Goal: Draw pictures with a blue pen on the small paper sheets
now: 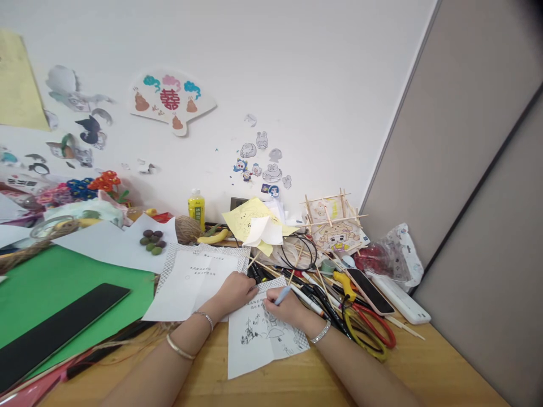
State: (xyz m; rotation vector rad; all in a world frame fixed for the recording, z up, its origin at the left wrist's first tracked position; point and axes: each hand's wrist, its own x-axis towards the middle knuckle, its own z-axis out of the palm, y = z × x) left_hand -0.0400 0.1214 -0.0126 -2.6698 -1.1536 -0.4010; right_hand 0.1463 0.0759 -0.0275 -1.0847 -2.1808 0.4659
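My right hand (288, 311) is closed around a blue-grey pen (283, 295), held slanted over a white sheet (250, 362). That sheet carries handwritten lines at the top, black sketches below and a cross-hatched pattern at its corners. My left hand (235, 292) lies with its fingers resting near the sheet's upper left edge, holding nothing that I can see. Under and beside my left wrist is another white sheet (182, 285) with a few handwritten lines and a hatched border. The pen's tip is hidden by my right hand.
Right of the sheets, markers (309, 299), scissors (365, 333), a phone (370, 291) and a white box-like object (401, 299) crowd the wooden table (445, 367). Left are green paper (123, 288) and a black slab (63, 333). A yellow bottle (196, 209) stands by the wall.
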